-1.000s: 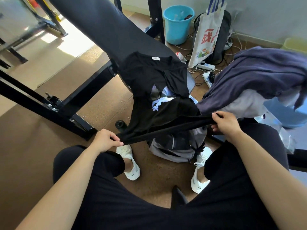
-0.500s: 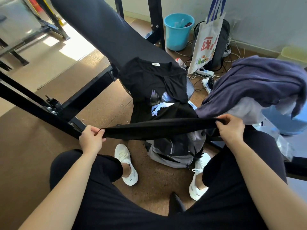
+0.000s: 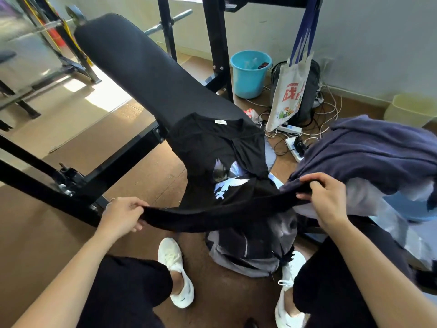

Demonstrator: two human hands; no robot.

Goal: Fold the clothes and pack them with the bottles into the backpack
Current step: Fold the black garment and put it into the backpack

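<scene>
The T-shirt (image 3: 220, 159) is spread on the sloping counter (image 3: 142, 74) at the centre of the frame, collar uppermost and print facing up. Its hem is lifted clear and stretched taut between the 2 hands. 1 corner is gripped by the curled fingers of the left hand (image 3: 123, 216), lower left of centre, and the other is pinched by the right hand (image 3: 328, 200) at centre right. The backpack (image 3: 250, 254) is seen on the floor (image 3: 35, 233) below the hem, between the shoes (image 3: 176, 268). A pile of clothes (image 3: 378, 150) is heaped at the right; no bottle can be made out with certainty. The step in hand is judged to be folding the lower half up to the collar. The hem should be held taut and level, carried up evenly, laid square, and only then released, since cloth could slide down the slope.
</scene>
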